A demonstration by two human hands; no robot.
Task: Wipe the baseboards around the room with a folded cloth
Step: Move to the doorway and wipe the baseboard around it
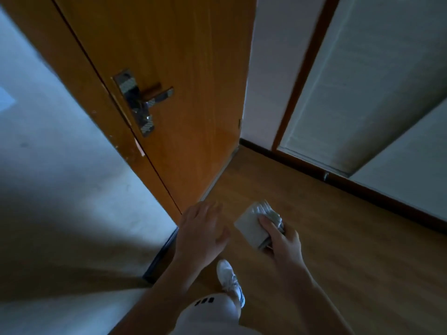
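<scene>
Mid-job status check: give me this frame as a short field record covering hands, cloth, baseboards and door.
left hand: fingers relaxed, holds nothing, in front of the door's lower corner
right hand: holds the cloth, thumb on top
cloth: folded, pale, held above the floor, not touching either baseboard
near baseboard: dark strip at the foot of the left wall, below the left forearm
far baseboard: dark strip along the right wall
door: orange wood, metal lever handle
shoe: white, on the floor between the arms
</scene>
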